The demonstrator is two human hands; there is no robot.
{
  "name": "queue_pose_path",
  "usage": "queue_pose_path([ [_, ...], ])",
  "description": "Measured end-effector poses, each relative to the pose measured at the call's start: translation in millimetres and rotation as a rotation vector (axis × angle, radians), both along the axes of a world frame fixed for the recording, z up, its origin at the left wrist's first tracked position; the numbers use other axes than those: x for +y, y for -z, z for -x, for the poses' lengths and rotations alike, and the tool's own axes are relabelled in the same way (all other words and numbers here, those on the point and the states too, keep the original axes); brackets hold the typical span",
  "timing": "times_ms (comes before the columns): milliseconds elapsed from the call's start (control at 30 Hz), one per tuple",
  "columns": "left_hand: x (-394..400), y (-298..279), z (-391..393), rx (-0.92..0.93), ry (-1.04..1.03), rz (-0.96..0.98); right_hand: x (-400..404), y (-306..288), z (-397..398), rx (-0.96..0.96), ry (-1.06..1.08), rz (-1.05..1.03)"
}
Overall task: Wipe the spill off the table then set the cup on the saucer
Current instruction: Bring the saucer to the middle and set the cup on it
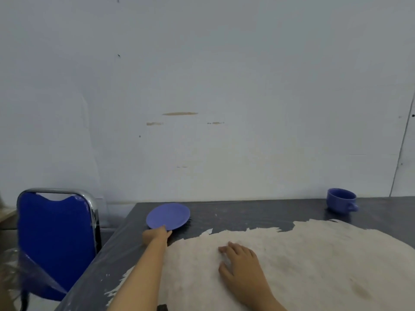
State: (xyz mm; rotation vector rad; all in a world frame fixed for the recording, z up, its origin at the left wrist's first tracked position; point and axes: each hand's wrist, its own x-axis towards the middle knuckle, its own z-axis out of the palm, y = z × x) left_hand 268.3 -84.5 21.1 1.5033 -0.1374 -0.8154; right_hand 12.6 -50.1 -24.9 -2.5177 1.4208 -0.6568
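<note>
At saucer (168, 216) rim, left hand (157, 235).

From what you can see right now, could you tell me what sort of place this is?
Probably a plain indoor dining or work corner, hard to say which: a dark worn table against a bare scuffed wall, a blue padded chair beside it, and a matching saucer and cup.
</note>
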Motion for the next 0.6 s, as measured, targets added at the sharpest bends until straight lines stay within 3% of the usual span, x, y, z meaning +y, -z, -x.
queue_pose_path([
  [233,17.2,12.0,10.7,0.014,0.153,0.082,-1.0,-5.7,3.5,-0.127,-0.018,-0.076],
  [400,22.3,7.4,36.6,0.055,0.353,0.196,-7.3,-19.3,17.9,-0.752,0.109,-0.362],
  [500,23.9,3.6,66.0,0.058,0.465,0.242,-15.5,-32.5,38.0,-0.946,0.241,-0.466],
  [600,29.8,-0.8,103.5,0.074,0.601,0.250,-17.8,-43.9,67.8,-1.133,0.237,-0.630],
])
